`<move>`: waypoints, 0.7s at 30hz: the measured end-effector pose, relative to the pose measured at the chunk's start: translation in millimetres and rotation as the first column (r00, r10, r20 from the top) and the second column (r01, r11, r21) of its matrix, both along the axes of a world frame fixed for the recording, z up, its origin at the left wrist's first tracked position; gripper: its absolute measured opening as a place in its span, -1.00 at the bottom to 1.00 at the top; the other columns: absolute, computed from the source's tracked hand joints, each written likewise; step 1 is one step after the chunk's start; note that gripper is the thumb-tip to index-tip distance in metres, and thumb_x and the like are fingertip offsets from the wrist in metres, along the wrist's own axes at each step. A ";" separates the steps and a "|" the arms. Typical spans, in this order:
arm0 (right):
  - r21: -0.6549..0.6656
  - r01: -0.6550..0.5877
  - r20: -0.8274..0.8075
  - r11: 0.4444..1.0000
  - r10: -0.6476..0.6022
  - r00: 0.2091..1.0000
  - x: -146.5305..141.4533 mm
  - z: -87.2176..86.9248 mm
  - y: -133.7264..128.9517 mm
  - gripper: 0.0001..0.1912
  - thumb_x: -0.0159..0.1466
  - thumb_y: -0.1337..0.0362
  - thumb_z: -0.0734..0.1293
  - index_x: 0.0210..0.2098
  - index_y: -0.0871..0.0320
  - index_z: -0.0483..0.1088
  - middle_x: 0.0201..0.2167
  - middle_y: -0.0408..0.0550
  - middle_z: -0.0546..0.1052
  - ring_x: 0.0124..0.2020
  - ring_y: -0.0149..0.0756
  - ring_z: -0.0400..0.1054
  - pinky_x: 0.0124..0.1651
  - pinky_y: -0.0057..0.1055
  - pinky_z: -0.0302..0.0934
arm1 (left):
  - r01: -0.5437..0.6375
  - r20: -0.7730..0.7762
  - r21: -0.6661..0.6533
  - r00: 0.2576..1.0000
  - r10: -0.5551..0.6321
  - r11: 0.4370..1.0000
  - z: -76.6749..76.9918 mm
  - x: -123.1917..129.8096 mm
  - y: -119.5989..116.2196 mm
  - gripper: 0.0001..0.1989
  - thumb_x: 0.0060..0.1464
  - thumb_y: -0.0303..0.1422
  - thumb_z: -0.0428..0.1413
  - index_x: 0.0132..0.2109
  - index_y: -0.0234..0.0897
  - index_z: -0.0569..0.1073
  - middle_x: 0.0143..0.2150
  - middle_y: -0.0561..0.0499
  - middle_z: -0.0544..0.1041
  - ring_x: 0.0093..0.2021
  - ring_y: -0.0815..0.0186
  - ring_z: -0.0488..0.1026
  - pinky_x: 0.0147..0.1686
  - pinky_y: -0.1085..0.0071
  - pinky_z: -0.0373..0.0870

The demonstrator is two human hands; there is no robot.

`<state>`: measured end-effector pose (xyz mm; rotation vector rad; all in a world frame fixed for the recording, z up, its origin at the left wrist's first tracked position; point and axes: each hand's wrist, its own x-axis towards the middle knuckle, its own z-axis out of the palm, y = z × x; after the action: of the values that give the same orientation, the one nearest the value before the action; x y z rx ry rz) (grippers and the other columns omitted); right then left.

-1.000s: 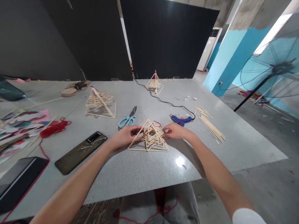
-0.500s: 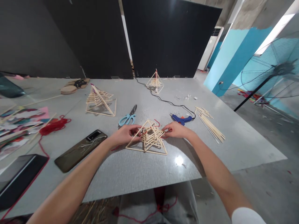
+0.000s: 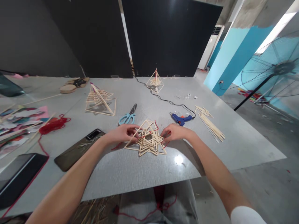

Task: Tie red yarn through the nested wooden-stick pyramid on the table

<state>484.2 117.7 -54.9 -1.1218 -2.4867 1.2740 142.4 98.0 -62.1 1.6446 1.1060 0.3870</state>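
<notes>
In front of me on the table lies a frame of thin wooden sticks [image 3: 149, 152], nested triangles that make a star outline with red yarn [image 3: 156, 125] threaded through it. At its left side, my left hand [image 3: 125, 133] has thumb and fingers closed on the sticks. On the opposite side my right hand [image 3: 174, 132] pinches the frame's right edge, its fingertips partly hidden. Light blue scissors [image 3: 127, 118] rest just beyond my left hand. Behind my right hand is a blue glue gun [image 3: 181, 119] with a black cord.
Two similar stick pyramids [image 3: 100, 101] [image 3: 155, 82] stand farther back. Loose sticks [image 3: 211, 127] lie to the right. Leftward are a phone [image 3: 77, 151], a black device [image 3: 21, 177], a red yarn bundle [image 3: 54, 124] and coloured scraps [image 3: 21, 123]. Black panels [image 3: 168, 37] border the table's back.
The stacked triangles within the frame have turned and spread into a fuller star, with points now toward me. My left hand has shifted slightly left; my right hand stays nearly in place.
</notes>
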 end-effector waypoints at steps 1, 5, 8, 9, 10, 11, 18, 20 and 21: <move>0.005 0.012 -0.021 1.000 -0.012 1.000 0.5 0.2 0.5 -0.72 0.14 0.13 0.57 -0.19 0.11 0.75 -0.43 -0.15 0.65 -0.44 -0.37 0.37 -0.35 -0.44 0.14 | 0.001 -0.003 0.004 1.000 -0.001 1.000 0.1 -1.3 0.6 -0.34 -0.06 -0.20 0.44 0.20 -0.27 0.59 -0.20 -0.10 0.72 -0.21 0.17 0.62 -0.16 0.27 0.47; 0.043 0.227 -0.257 0.973 -0.209 0.944 -0.3 -0.3 4.8 -0.56 0.26 -0.12 0.46 -0.36 0.16 0.66 -0.66 -0.27 0.26 -0.57 -0.44 -0.02 -0.46 -0.40 -0.13 | -0.089 -0.056 0.113 0.994 0.096 0.990 -0.1 -7.7 5.0 -0.43 0.04 -0.03 0.36 0.09 -0.31 0.64 -0.45 0.02 0.58 -0.44 0.28 0.46 -0.37 0.37 0.32; -0.061 0.494 -0.503 0.867 -0.454 0.735 -4.5 -2.4 9.3 -0.35 0.26 -0.35 0.36 -0.58 0.10 0.40 -0.70 -0.31 0.05 -0.60 -0.44 -0.11 -0.49 -0.38 -0.17 | -0.261 -0.035 0.319 0.957 0.287 0.911 5.3 -12.6 8.2 -0.45 0.08 0.11 0.27 -0.12 -0.32 0.68 -0.54 0.09 0.41 -0.53 0.36 0.24 -0.48 0.41 0.09; -0.111 0.554 -0.548 0.825 -0.516 0.659 -6.2 -3.8 10.9 -0.31 0.24 -0.40 0.34 -0.62 0.06 0.27 -0.71 -0.31 0.03 -0.62 -0.45 -0.12 -0.50 -0.37 -0.17 | -0.314 -0.009 0.386 0.939 0.344 0.867 9.8 -14.3 8.2 -0.44 0.10 0.14 0.24 -0.15 -0.32 0.68 -0.52 0.07 0.43 -0.51 0.36 0.23 -0.47 0.41 0.08; -0.150 0.595 -0.572 0.789 -0.560 0.599 -7.6 -5.7 12.4 -0.28 0.22 -0.43 0.33 -0.64 0.03 0.15 -0.71 -0.30 0.03 -0.63 -0.45 -0.13 -0.51 -0.36 -0.17 | -0.354 0.007 0.448 0.920 0.393 0.821 15.9 -16.4 7.4 -0.42 0.12 0.16 0.21 -0.15 -0.31 0.68 -0.48 0.05 0.46 -0.49 0.36 0.24 -0.46 0.40 0.08; -0.170 0.624 -0.584 0.763 -0.588 0.560 -8.9 -8.0 13.8 -0.27 0.21 -0.45 0.32 -0.64 0.01 0.07 -0.71 -0.29 0.04 -0.64 -0.45 -0.12 -0.52 -0.36 -0.16 | -0.378 0.005 0.505 0.900 0.435 0.776 23.1 -19.3 5.5 -0.42 0.16 0.17 0.17 -0.14 -0.31 0.68 -0.46 0.04 0.48 -0.48 0.35 0.26 -0.45 0.40 0.10; -0.114 0.675 -0.595 0.729 -0.595 0.541 -13.9 -28.6 25.4 -0.31 0.24 -0.39 0.29 -0.62 0.00 0.04 -0.71 -0.24 0.09 -0.59 -0.39 -0.01 -0.49 -0.36 -0.05 | -0.127 -0.609 0.601 0.566 0.555 0.789 37.6 -91.5 -47.2 -0.39 0.00 0.06 0.24 0.13 -0.14 0.62 -0.19 -0.11 0.67 -0.19 -0.06 0.57 -0.20 0.22 0.35; -0.100 0.674 -0.602 0.732 -0.584 0.545 -16.0 -33.4 28.2 -0.33 0.26 -0.36 0.27 -0.61 0.00 0.02 -0.68 -0.24 0.06 -0.57 -0.38 -0.03 -0.48 -0.35 -0.06 | -0.158 -0.707 0.562 0.417 0.571 0.812 17.5 -126.5 -69.3 -0.45 -0.24 -0.06 0.32 -0.05 -0.16 0.60 -0.24 -0.15 0.65 -0.12 -0.27 0.56 -0.12 0.04 0.40; -0.094 0.673 -0.606 0.734 -0.578 0.546 -17.2 -35.4 29.2 -0.35 0.27 -0.34 0.27 -0.60 0.00 0.01 -0.67 -0.24 0.05 -0.56 -0.38 -0.04 -0.47 -0.35 -0.06 | -0.212 -0.691 0.555 0.421 0.588 0.804 7.0 -142.6 -79.0 -0.49 -0.35 -0.14 0.33 -0.14 -0.16 0.57 -0.33 -0.11 0.62 -0.14 -0.30 0.56 -0.09 -0.03 0.41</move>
<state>467.0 146.9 -90.3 -1.1675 -1.4544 0.9736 -0.2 19.1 -55.1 1.9443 2.3657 0.0704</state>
